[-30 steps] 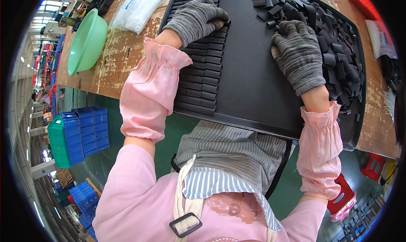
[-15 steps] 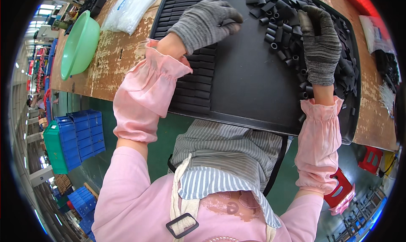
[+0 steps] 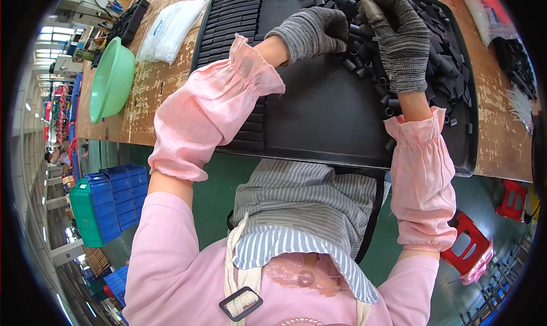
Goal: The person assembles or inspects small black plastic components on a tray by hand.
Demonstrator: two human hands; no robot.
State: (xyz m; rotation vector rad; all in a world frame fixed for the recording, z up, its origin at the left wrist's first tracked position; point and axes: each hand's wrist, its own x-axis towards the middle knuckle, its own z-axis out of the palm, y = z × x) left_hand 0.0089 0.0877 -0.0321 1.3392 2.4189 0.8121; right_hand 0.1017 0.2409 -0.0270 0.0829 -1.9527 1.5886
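Observation:
Both my hands wear grey knit gloves with darker fingertips, over a large black tray [image 3: 319, 109]. My left hand [image 3: 316, 34] is at the left edge of a loose heap of short black tubes [image 3: 441, 64], fingers curled together; whatever is in them is hidden. My right hand [image 3: 396, 44] lies over the heap, thumb and fingers bent into a pinch close to the left fingertips. What it pinches, if anything, cannot be made out. Neat rows of black pieces [image 3: 233, 24] lie flat, packed side by side, along the tray's left side, partly behind my left arm.
The tray sits on a worn wooden table [image 3: 154, 92]. To its left are a white plastic bag [image 3: 172, 29] and a green basin [image 3: 112, 81]. Clear bags [image 3: 490, 18] lie at right. Blue crates [image 3: 122, 198] and a red stool [image 3: 467, 243] stand on the floor.
My left hand has moved right, from above the rows to the heap's edge, and its fingers have curled. My right hand has shifted left toward it. The view has shifted slightly.

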